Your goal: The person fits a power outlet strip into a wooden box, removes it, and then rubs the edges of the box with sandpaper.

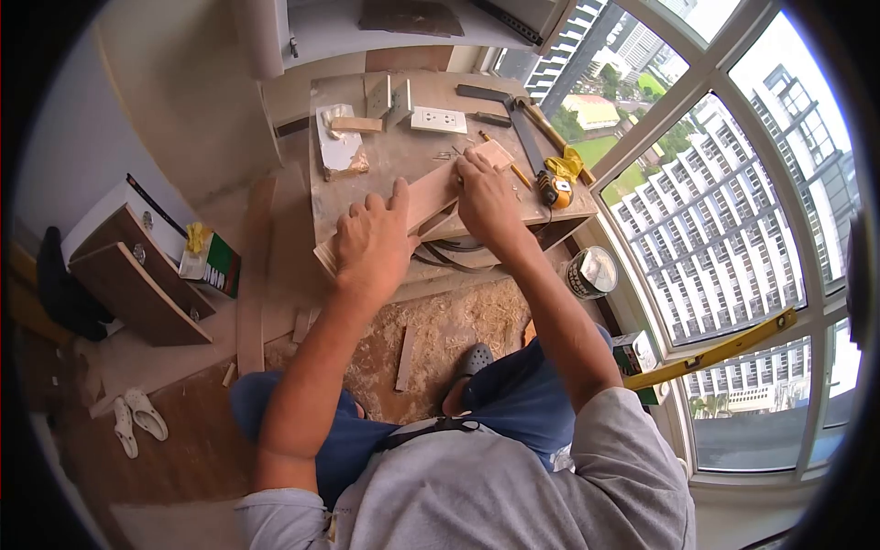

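A pale wooden board (433, 196) lies slantwise over the front part of the worktable (367, 165). My left hand (371, 236) grips its near-left part, index finger stretched along the top face and thumb down at the edge. Toward the board's far right end, my right hand (486, 194) is closed around it with curled fingers; its thumb is partly hidden. A pencil (521, 176) rests just right of my right hand. Below the board, dark coiled cables (454, 255) show in the table's open front.
On the table are a power outlet (438, 120), a carpenter's square (527, 133), a tape measure (555, 190) and a glue-smeared white sheet (335, 147). A paint can (591, 273) and yellow spirit level (715, 353) stand right, by the windows. Shavings (467, 316) cover the floor.
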